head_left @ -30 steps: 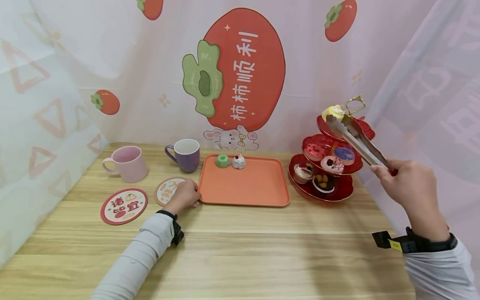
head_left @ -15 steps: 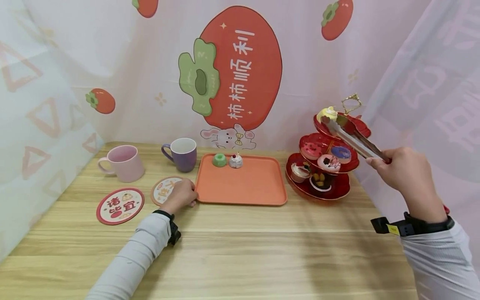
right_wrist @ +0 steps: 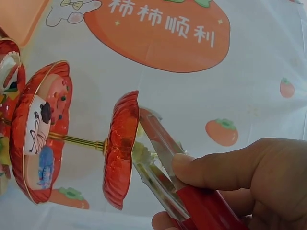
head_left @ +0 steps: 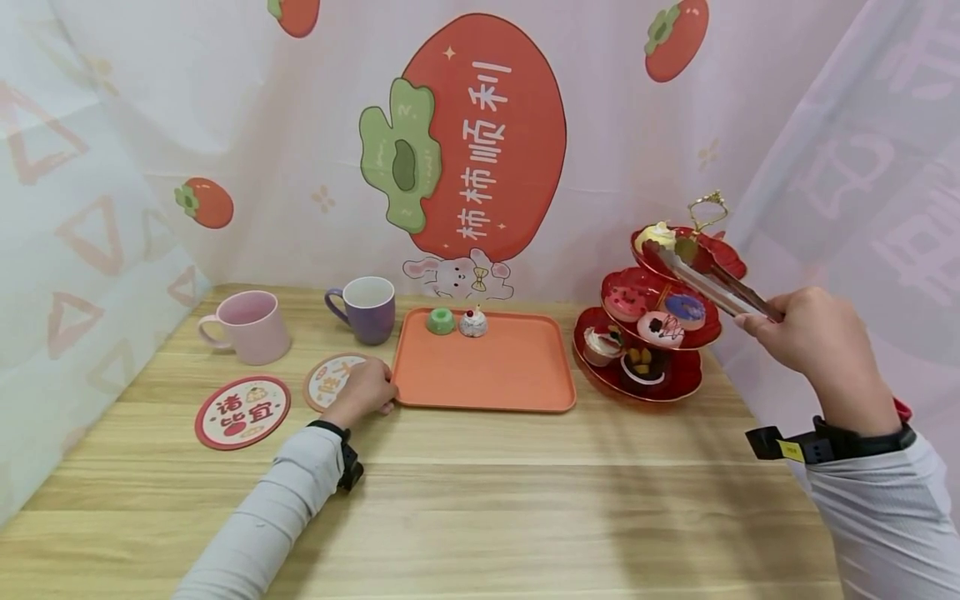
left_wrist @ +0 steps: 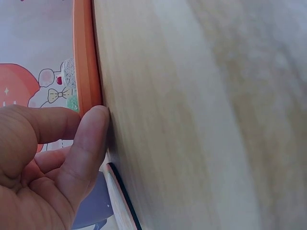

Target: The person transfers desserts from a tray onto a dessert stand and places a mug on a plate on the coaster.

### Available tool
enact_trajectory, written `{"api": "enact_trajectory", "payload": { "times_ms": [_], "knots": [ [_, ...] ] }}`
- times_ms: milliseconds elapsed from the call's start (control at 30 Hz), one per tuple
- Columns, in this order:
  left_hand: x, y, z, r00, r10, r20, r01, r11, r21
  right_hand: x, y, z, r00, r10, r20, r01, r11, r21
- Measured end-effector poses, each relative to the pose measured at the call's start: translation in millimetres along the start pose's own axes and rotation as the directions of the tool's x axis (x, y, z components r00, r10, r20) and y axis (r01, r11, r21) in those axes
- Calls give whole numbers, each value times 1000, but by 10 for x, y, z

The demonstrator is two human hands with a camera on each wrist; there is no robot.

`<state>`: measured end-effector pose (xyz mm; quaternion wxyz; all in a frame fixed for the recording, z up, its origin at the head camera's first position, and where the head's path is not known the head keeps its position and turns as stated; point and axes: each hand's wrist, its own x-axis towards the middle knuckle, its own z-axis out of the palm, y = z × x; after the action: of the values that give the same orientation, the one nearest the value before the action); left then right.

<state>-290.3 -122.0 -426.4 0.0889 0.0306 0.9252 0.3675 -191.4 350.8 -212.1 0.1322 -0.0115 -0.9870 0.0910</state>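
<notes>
My left hand (head_left: pixel 365 390) pinches the near-left corner of the orange tray (head_left: pixel 487 375). In the left wrist view, the thumb and a finger meet on its rim (left_wrist: pixel 86 57). Two small cakes, one green (head_left: pixel 441 321) and one white with a red berry (head_left: pixel 473 322), sit at the tray's back left. At right, my right hand (head_left: pixel 813 333) grips metal tongs (head_left: pixel 716 292) by their red handles (right_wrist: pixel 204 208). The tips reach the top tier of the red cake stand (head_left: pixel 686 375), by a yellow cream-topped cake (head_left: pixel 658 234). Whether they clasp it, I cannot tell.
Doughnuts (head_left: pixel 662 330) fill the stand's middle tier; a cupcake (head_left: pixel 602 347) and a dark tart (head_left: pixel 643 365) sit on the bottom one. A pink mug (head_left: pixel 258 333), a purple mug (head_left: pixel 372 312) and two round coasters (head_left: pixel 243 412) are at left. Printed cloth hangs behind.
The tongs have tilted flatter as my right hand rose, and the yellow cake sits slightly lower against the top tier. My left hand stays at the tray corner. The head view shifted slightly.
</notes>
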Motion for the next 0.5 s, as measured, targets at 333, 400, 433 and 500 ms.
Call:
{"api": "enact_trajectory", "payload": {
  "times_ms": [333, 400, 433, 500],
  "knots": [
    [1, -31, 14, 999, 31, -28, -31, 999, 16, 8, -39, -1, 1000, 16, 7, -16, 1000, 6],
    [4, -39, 21, 999, 40, -28, -39, 999, 21, 2, -35, 5, 1000, 16, 1, -16, 1000, 10],
    [5, -41, 21, 999, 39, -26, -39, 999, 19, -3, -31, 8, 1000, 14, -1, -14, 1000, 10],
    [9, -41, 22, 999, 37, -20, -36, 999, 18, -14, -29, 11, 1000, 14, -2, -14, 1000, 13]
  ]
}}
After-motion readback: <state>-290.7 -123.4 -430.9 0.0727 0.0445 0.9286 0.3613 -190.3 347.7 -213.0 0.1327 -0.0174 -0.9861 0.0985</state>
